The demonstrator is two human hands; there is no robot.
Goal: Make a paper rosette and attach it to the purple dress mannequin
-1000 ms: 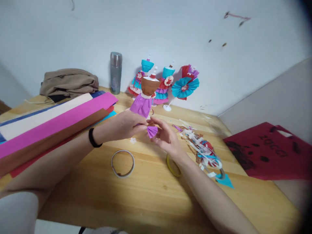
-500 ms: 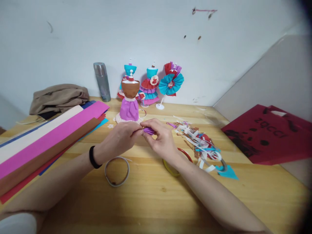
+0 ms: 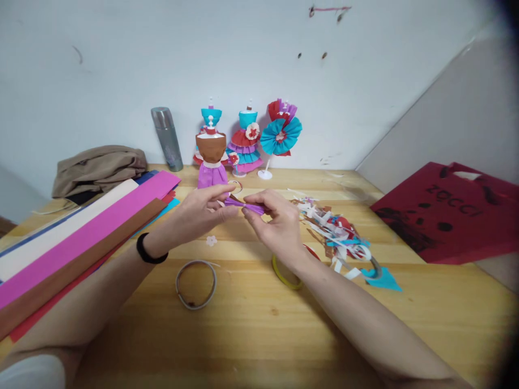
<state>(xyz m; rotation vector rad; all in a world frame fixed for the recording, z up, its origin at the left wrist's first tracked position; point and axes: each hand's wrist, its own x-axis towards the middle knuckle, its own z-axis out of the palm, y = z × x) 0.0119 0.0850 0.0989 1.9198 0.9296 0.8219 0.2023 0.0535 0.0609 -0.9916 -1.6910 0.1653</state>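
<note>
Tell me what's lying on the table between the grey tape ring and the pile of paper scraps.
In the head view, a yellow tape ring lies between the grey tape ring and the paper scraps, partly hidden under the right hand's wrist.

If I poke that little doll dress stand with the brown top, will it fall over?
Probably, yes. The brown-topped dress stand looks tall and narrow, so it likely tips easily. Its purple skirt seems to be thin paper, so it is probably very light and crushable. The metal flask beside it looks sturdier.

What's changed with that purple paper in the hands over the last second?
The purple paper, spread like a small fan a second ago, is now gathered into a narrow bundle pinched between the left hand and right hand. Both hands kept hold throughout. The tape ring and scraps stayed put.
</note>
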